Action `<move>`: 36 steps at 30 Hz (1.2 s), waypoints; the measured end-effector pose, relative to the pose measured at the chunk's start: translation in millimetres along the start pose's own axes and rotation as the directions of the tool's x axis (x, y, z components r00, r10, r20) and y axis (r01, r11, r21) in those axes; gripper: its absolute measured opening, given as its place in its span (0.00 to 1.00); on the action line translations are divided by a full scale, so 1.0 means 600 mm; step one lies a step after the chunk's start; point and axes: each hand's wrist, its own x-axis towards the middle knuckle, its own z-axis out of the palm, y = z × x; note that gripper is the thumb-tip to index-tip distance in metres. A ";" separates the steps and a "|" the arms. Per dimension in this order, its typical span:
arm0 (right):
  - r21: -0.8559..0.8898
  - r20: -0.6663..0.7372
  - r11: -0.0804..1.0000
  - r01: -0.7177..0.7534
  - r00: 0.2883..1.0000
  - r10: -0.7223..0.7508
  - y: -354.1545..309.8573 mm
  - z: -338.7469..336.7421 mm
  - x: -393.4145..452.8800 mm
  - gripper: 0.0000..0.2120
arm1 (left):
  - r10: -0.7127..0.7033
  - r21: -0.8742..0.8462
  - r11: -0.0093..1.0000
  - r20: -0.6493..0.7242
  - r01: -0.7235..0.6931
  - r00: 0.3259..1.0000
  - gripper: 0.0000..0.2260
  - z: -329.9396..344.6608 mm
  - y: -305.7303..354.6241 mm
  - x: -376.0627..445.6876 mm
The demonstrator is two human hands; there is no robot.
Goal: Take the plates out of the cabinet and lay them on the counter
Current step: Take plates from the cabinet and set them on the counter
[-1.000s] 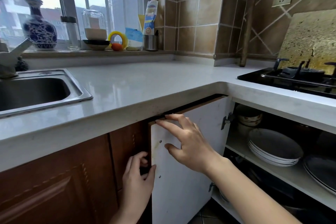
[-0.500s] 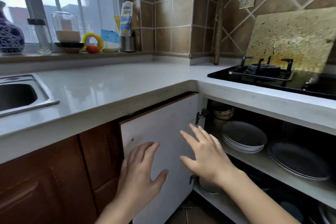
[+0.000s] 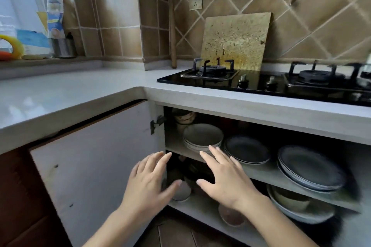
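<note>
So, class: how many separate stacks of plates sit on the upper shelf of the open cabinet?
3: a pale stack at the left, a dark stack in the middle, a dark stack at the right. More may be hidden in the dark behind them.

Head view looks forward and down, close to cabinet [image 3: 261,172]; single view.

Upper cabinet shelf [image 3: 267,174]: three plate stacks [image 3: 202,136] [image 3: 247,149] [image 3: 310,168] side by side.
</note>
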 end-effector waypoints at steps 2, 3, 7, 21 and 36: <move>0.010 -0.002 0.999 -0.043 0.999 0.043 0.027 -0.003 -0.020 0.37 | 0.026 -0.024 0.999 0.022 -0.025 0.999 0.34 0.020 0.023 0.009; 0.015 -0.003 0.998 -0.063 0.998 0.063 0.041 -0.005 -0.030 0.37 | 0.034 -0.041 0.999 0.032 -0.033 0.999 0.34 0.030 0.035 0.012; 0.010 0.004 0.992 -0.128 0.992 0.128 0.089 -0.013 -0.064 0.37 | 0.057 -0.097 0.994 0.087 -0.049 0.995 0.34 0.062 0.080 0.023; 0.138 0.038 0.976 -0.169 0.985 0.165 0.141 -0.048 -0.041 0.37 | 0.020 -0.214 0.977 0.157 0.015 0.987 0.33 0.065 0.090 0.066; 0.370 0.034 0.892 -0.259 0.964 0.265 0.213 0.113 0.127 0.41 | -0.064 -0.507 0.826 0.351 0.247 0.934 0.38 0.205 -0.070 0.191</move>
